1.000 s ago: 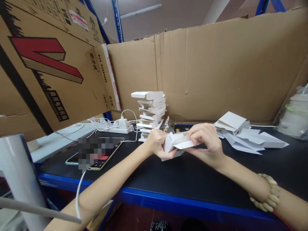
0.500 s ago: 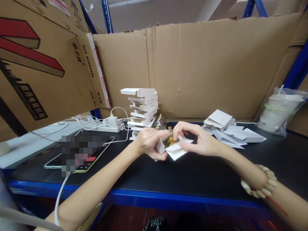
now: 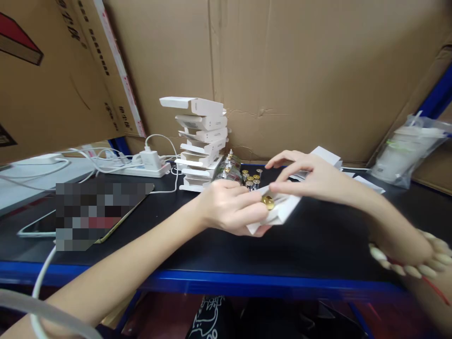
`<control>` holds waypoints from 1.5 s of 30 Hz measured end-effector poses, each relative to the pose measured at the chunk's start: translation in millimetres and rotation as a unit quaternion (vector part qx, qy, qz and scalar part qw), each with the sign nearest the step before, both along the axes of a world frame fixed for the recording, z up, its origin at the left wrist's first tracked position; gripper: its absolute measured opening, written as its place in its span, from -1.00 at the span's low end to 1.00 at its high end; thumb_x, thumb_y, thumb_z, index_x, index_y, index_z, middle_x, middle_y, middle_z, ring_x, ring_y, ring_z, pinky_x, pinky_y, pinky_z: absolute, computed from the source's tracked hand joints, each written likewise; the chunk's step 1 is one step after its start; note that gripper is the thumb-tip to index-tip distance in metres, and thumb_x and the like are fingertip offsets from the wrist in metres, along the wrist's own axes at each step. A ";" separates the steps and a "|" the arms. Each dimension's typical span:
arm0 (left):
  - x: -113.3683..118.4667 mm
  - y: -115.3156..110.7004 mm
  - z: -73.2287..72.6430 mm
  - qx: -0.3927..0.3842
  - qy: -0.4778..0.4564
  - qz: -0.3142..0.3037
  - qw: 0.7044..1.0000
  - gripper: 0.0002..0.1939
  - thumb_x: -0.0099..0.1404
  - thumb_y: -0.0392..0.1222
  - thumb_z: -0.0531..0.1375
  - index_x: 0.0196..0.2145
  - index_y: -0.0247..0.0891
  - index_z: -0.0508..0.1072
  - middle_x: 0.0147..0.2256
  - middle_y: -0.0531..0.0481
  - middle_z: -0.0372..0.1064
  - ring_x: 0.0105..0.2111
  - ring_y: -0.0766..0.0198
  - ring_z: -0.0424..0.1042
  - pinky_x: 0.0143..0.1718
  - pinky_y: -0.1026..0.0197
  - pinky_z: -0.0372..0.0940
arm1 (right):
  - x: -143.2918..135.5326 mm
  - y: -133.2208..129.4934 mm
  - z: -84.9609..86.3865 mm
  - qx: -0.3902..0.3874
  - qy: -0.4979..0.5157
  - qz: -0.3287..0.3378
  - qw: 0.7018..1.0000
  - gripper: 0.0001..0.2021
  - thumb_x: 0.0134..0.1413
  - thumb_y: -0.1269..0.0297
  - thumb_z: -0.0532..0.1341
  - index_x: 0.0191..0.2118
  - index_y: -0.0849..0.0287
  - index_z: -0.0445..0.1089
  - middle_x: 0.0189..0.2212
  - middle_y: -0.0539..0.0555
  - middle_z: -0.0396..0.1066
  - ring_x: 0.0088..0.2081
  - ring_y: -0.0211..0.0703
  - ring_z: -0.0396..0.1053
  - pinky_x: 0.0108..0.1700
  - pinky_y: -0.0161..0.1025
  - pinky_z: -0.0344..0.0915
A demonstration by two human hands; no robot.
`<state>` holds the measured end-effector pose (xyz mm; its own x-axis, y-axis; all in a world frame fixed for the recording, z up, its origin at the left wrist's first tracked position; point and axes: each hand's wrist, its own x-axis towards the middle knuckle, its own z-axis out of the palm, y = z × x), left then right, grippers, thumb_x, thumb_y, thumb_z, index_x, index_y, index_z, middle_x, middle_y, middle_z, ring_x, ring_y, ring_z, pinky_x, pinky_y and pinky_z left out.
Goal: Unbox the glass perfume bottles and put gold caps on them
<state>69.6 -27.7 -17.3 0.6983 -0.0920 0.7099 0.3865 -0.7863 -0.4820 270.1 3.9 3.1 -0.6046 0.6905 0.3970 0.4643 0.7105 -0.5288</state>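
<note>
My left hand point(image 3: 229, 207) grips a small white carton point(image 3: 278, 212) just above the black tabletop point(image 3: 197, 245). A gold-capped bottle point(image 3: 268, 202) sticks out of the carton's open end. My right hand point(image 3: 310, 176) rests its fingertips on the carton and the bottle's cap, with the other fingers spread. Several small gold-capped glass bottles point(image 3: 250, 180) stand on the table just behind my hands.
A leaning stack of white cartons point(image 3: 199, 141) stands behind my left hand. Flat white cartons point(image 3: 330, 157) lie behind my right hand. A phone point(image 3: 88, 214) and a power strip with charger point(image 3: 141, 165) are at left, a bagged cup point(image 3: 406, 153) at right. Cardboard walls surround the table.
The view has dropped lower and closer to the table. The bottle now shows at the carton's open end, and my right hand has shifted from the flap to the bottle's cap.
</note>
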 end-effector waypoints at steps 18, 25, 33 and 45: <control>6.4 -5.1 -1.3 -0.445 -0.011 0.038 0.895 -0.26 -0.07 0.10 0.23 0.00 -0.25 0.09 -0.15 -0.09 0.27 -0.18 0.16 0.32 -0.16 0.13 0.27 | -16.3 -20.4 1.1 -0.106 -0.062 0.055 0.991 -0.85 -0.09 0.26 0.19 -0.51 0.11 0.50 -0.27 0.04 0.38 -0.27 -0.17 0.35 -0.30 -0.29 0.31; 14.4 -9.2 -6.4 -0.584 0.011 0.040 0.810 -0.10 -0.16 -0.14 0.32 0.10 -0.26 -0.03 -0.03 -0.16 0.12 -0.05 0.10 0.24 -0.06 0.11 0.22 | -9.7 -17.3 -0.4 -0.183 -0.106 0.040 0.977 -0.85 -0.18 0.20 0.23 -0.47 0.12 0.52 -0.27 0.09 0.37 -0.24 -0.08 0.34 -0.28 -0.25 0.31; 16.3 -34.9 3.1 -0.527 0.157 0.234 0.802 -0.25 -0.05 0.18 0.24 0.00 -0.29 0.18 -0.08 -0.17 0.27 -0.10 -0.01 0.29 -0.01 -0.03 0.12 | -19.2 -20.2 -43.4 -0.268 0.008 0.142 0.953 -0.92 -0.26 0.44 0.24 -0.50 0.26 0.46 -0.32 0.06 0.35 -0.27 -0.18 0.33 -0.24 -0.31 0.28; 18.5 -36.4 3.6 -0.539 0.195 0.351 0.741 -0.11 0.01 0.27 0.15 0.21 -0.12 -0.01 -0.12 -0.19 0.28 -0.10 -0.09 0.27 -0.05 -0.11 0.13 | 22.3 17.2 -47.8 -0.358 -0.033 0.181 0.915 -0.69 0.00 0.09 0.16 -0.21 0.19 0.42 -0.10 0.14 0.31 -0.05 -0.06 0.27 0.03 -0.08 0.14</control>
